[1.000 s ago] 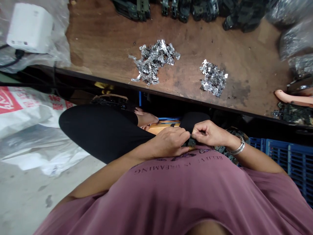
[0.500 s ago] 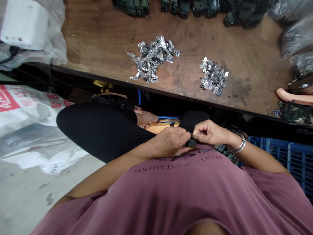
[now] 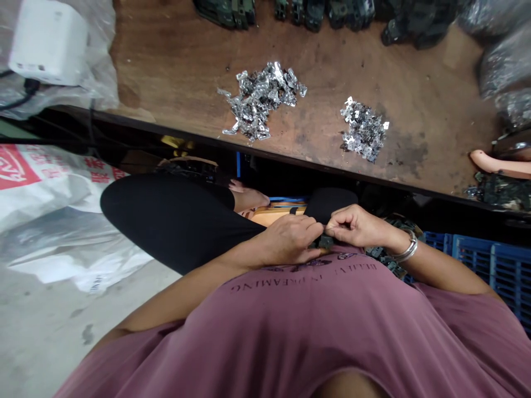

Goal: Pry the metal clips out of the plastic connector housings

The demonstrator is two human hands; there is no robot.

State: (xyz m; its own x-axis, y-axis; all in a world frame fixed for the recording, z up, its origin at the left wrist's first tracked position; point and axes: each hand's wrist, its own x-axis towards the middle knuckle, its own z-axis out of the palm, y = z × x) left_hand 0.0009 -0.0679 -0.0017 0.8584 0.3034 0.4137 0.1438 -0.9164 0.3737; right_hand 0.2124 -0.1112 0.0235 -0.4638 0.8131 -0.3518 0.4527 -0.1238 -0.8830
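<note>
A small dark part (image 3: 326,241) is in my left hand (image 3: 290,239), whose fingers wrap round it close to the pink shirt. My right hand (image 3: 352,225) touches the fingertips of the left one, its thumb and forefinger pinched together; whatever lies between them is too small to make out. A silver bangle (image 3: 409,247) circles the right wrist. Beyond the hands, on the brown table (image 3: 174,72), lie a larger pile of shiny metal pieces (image 3: 259,99) and a smaller pile of metal pieces (image 3: 364,131).
Dark moulded parts (image 3: 311,12) line the table's far side. A white box (image 3: 50,41) rests on plastic at the left. Clear bags (image 3: 508,66) and an orange handle (image 3: 498,165) are at the right. Blue crates (image 3: 489,265) stand below, and a white sack (image 3: 62,221) lies left.
The whole view has shifted slightly, so the table and its items appear a little farther right. Both hands keep nearly the same pose around the dark part.
</note>
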